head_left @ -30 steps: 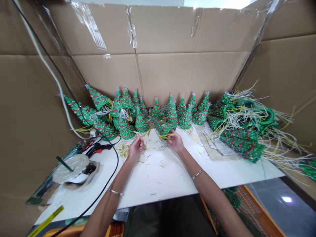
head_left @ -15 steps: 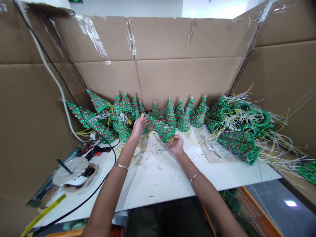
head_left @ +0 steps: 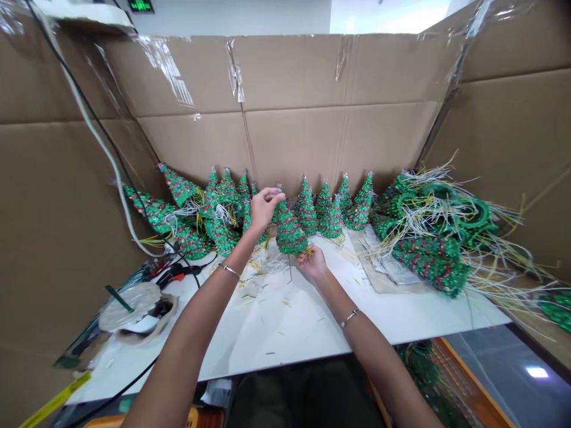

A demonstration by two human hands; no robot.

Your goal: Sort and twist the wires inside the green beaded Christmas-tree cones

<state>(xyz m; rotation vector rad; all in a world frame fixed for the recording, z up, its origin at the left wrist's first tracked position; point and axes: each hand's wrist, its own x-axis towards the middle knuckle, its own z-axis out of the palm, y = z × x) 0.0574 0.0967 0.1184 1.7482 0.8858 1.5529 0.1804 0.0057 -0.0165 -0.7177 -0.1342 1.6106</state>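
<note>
A small green tinsel Christmas tree point(head_left: 289, 233) with red garland stands nearly upright between my hands, its tip leaning slightly left. My left hand point(head_left: 266, 206) pinches it at the tip. Just under the base, my right hand point(head_left: 313, 261) has its fingers curled on the tree's yellow wires point(head_left: 307, 252); part of its grip is hidden. A thin dark wire hangs below the base. Behind it, several similar trees point(head_left: 331, 220) stand in a row, and more lie in a heap point(head_left: 191, 241) at the left with white wires showing.
Trees with tangled white and yellow wires point(head_left: 428, 220) pile up at the right beside some papers point(head_left: 392, 261). Red-and-black cutters point(head_left: 178, 274) and a spool point(head_left: 129, 309) lie at the left, near a black cable. Cardboard walls point(head_left: 294, 77) enclose the white table point(head_left: 285, 333), which has wire scraps on it.
The tree has swung from a strong tilt to nearly upright. My left hand has moved right and up onto its tip, while my right hand has stayed near the base.
</note>
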